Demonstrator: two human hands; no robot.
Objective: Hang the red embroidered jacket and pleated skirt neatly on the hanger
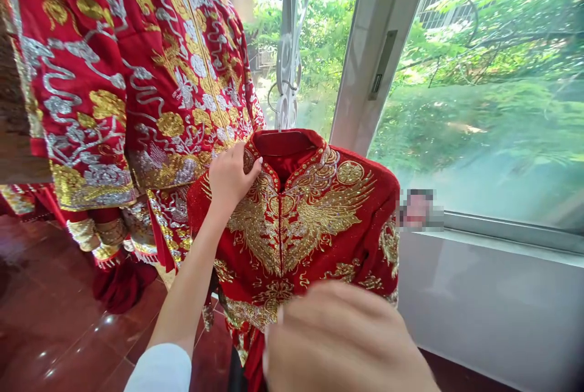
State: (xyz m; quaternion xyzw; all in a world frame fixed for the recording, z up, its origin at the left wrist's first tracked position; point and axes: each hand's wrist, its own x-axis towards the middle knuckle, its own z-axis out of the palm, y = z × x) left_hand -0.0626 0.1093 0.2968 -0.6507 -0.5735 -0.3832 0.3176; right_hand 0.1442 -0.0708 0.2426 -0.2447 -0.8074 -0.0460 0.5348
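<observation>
A red jacket with gold embroidery [314,221] hangs on a hanger whose metal hook [275,106] is caught on a white window fitting. My left hand [232,178] is closed on the jacket's left shoulder, just beside the collar. My right hand [342,343] is close to the camera and blurred, in front of the jacket's lower front; its fingers point away from me, so I cannot see whether they hold the cloth.
A second red garment with silver and gold embroidery [114,75] hangs at the left, its hem near the dark red tiled floor [55,331]. A large window [493,94] and a white sill [493,246] fill the right side.
</observation>
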